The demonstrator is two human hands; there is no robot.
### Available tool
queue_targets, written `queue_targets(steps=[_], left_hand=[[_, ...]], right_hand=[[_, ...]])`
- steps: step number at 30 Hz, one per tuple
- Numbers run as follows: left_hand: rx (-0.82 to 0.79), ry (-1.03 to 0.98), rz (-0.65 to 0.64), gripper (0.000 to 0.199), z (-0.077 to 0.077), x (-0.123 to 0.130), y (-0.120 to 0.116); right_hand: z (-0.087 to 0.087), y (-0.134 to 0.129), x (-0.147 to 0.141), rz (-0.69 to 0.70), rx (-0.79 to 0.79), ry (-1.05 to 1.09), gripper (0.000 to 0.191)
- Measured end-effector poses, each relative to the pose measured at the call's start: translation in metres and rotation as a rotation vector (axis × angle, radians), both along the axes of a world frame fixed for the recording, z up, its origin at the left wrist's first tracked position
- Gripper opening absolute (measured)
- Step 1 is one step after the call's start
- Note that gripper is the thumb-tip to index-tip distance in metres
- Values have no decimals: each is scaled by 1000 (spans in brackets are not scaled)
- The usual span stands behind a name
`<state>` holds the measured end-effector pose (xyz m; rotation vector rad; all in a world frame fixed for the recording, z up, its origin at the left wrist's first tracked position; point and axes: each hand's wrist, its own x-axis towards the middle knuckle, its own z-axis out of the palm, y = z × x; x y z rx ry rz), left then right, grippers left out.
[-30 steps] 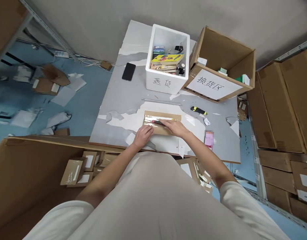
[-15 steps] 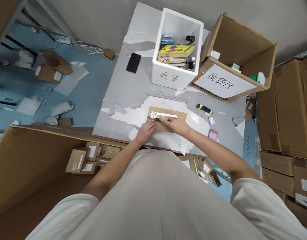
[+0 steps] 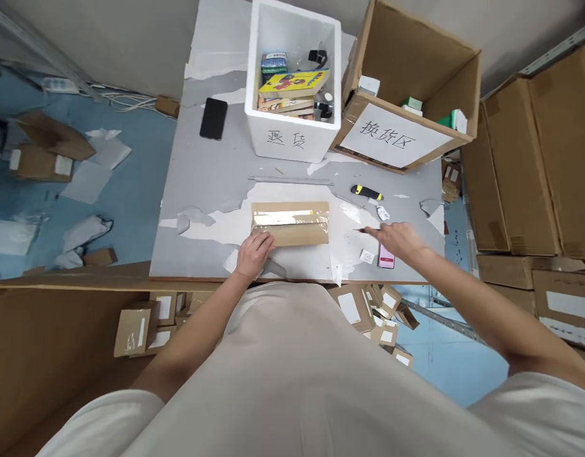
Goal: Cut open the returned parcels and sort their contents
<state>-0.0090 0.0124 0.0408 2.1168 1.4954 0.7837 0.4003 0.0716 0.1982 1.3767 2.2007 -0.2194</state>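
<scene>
A small brown cardboard box (image 3: 297,236) lies on the table in front of me, with clear tape and a white label strip along its top. My left hand (image 3: 255,252) grips its near left corner, fingers curled onto the edge. Right of the box and apart from it, my right hand (image 3: 400,240) is closed around a slim dark box cutter (image 3: 363,230), its tip pointing left. Most of the cutter is hidden in the fingers. Just below that hand is a phone with a pink screen (image 3: 386,256). A black and yellow utility knife (image 3: 367,192) lies farther back.
A white foam bin (image 3: 292,136) with books and small goods stands at the back. Beside it is a large open carton (image 3: 419,149) with a handwritten sign. A black phone (image 3: 213,119) lies at the left. Torn paper covers parts of the table (image 3: 188,171); boxes are stacked at the right.
My right hand has moved off the box to the right, carrying the box cutter, and uncovers the box top. My left hand stays at the box's left corner. The whole view has shifted.
</scene>
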Motion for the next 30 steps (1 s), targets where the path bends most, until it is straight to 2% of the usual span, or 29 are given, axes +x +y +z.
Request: queue_targets(steps=[3, 5, 7, 9, 12, 15, 17, 22, 26, 30], left_hand=[[1, 50, 10, 31, 1, -2, 4], [6, 77, -3, 31, 4, -3, 6], [16, 120, -18, 33, 10, -3, 9], [20, 172, -26, 46, 18, -2, 14], [-14, 248, 23, 87, 31, 0, 28], [-136, 307, 18, 128, 41, 0, 47], [-200, 315, -22, 138, 43, -1, 56], [-172, 321, -58, 140, 39, -4, 60], [-147, 350, -75, 137, 37, -6, 59], [-112, 333, -82, 133, 35, -7, 62]], right_hand=[[-2, -27, 41, -158, 59, 219, 48], [-15, -45, 45, -352, 124, 464, 51], [-36, -56, 31, -611, 101, 730, 56], [-62, -59, 7, -866, 1, 1011, 63], [-95, -54, -28, -1087, -134, 1319, 73], [-110, -45, -47, -1116, -218, 1427, 75], [-114, -39, -51, -1099, -243, 1445, 75], [-118, -28, -52, -1087, -257, 1448, 76], [-121, -24, -53, -1076, -331, 1486, 76], [-115, -20, -48, -1030, -384, 1467, 73]])
